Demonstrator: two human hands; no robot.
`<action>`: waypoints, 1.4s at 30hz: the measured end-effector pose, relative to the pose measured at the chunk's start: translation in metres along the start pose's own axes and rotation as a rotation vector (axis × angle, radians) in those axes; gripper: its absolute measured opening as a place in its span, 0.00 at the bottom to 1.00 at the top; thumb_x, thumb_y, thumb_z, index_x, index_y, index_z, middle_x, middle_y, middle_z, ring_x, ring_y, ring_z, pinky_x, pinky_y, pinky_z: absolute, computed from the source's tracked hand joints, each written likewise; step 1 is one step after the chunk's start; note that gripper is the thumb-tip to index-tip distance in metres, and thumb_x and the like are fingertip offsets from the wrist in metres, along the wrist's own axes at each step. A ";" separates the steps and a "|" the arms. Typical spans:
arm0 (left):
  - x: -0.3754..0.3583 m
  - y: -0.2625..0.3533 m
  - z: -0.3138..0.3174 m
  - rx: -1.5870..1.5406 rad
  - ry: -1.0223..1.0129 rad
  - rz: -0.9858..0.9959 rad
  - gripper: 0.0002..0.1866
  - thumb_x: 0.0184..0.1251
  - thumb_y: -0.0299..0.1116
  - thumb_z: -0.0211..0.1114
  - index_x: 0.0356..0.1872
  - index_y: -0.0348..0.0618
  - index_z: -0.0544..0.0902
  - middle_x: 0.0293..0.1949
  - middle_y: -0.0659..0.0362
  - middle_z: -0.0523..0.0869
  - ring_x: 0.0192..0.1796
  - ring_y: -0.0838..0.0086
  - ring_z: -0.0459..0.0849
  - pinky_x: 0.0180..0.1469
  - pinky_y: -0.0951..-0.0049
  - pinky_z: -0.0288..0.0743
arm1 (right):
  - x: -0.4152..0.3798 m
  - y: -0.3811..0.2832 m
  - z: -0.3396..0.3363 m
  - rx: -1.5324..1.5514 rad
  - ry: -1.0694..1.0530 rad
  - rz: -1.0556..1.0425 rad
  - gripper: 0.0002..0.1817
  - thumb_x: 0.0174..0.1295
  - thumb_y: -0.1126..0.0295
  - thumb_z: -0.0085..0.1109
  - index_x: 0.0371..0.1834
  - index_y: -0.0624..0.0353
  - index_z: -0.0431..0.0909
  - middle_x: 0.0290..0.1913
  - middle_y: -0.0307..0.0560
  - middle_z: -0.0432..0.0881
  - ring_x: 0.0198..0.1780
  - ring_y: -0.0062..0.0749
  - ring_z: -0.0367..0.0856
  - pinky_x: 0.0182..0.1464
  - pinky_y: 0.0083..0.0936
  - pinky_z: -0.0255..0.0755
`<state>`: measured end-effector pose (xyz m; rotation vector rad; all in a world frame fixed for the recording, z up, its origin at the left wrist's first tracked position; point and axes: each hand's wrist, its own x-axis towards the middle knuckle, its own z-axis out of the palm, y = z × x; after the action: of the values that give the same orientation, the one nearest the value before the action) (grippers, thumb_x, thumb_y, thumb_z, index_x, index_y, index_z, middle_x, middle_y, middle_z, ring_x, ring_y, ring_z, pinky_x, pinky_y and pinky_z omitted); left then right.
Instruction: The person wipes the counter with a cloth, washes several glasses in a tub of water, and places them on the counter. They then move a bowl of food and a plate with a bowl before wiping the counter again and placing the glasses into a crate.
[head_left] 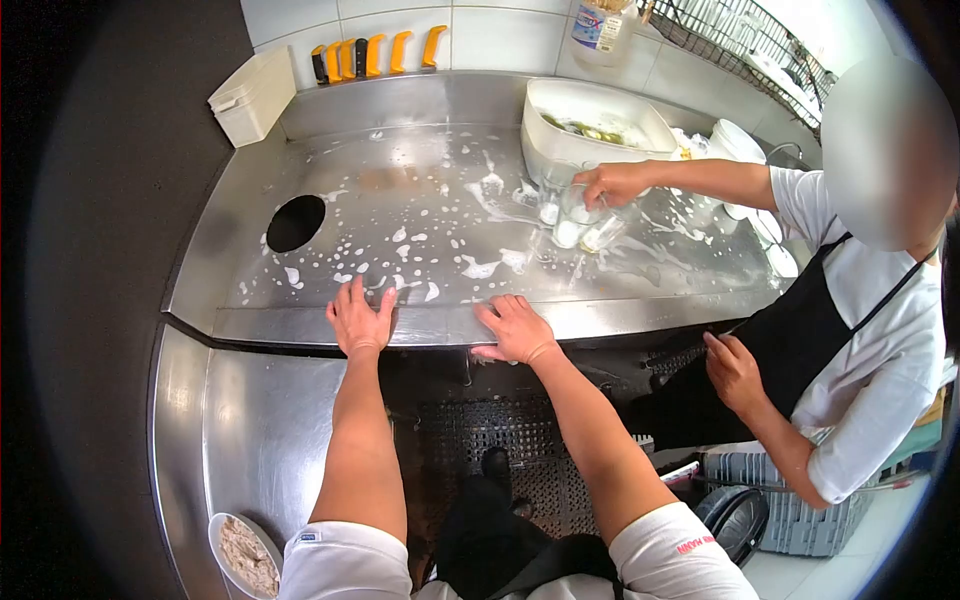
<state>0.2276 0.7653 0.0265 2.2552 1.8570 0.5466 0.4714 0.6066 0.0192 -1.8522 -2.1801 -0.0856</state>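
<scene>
My left hand [361, 317] rests on the front edge of the stainless steel counter [400, 215], its fingers spread. To its right, my right hand [514, 328] lies over the same edge, fingers apart, with the thumb below the rim. Neither hand holds anything. White suds dot the wet steel in front of both. Farther right, a co-worker's hand [612, 183] reaches into a group of clear glasses [566, 232] standing beside a white tub [590, 152] with foamy water and something green inside.
A round hole [296, 223] opens in the counter at left. Orange-handled knives [375, 56] hang on the tiled wall beside a beige container [252, 97]. The co-worker [800, 330] stands close at right. A bowl of pale food [245, 556] sits lower left; grey crates [810, 500] stand lower right.
</scene>
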 end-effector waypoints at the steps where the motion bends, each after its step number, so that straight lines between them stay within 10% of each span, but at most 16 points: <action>1: 0.000 0.000 0.001 0.002 0.003 0.002 0.40 0.67 0.65 0.57 0.70 0.47 0.69 0.69 0.52 0.70 0.73 0.63 0.64 0.77 0.54 0.46 | -0.001 0.000 0.001 -0.006 -0.001 0.001 0.40 0.52 0.39 0.67 0.64 0.52 0.72 0.52 0.53 0.75 0.56 0.49 0.73 0.62 0.41 0.67; 42: 0.005 -0.007 0.018 0.145 0.055 0.027 0.38 0.71 0.66 0.49 0.71 0.49 0.69 0.70 0.55 0.71 0.72 0.59 0.67 0.75 0.55 0.54 | -0.009 0.010 0.013 0.049 0.159 -0.051 0.43 0.42 0.42 0.73 0.57 0.60 0.74 0.48 0.49 0.75 0.54 0.44 0.73 0.59 0.38 0.65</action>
<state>0.2285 0.7733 0.0083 2.3825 1.9541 0.4975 0.4801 0.6026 0.0037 -1.7029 -2.1014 -0.1823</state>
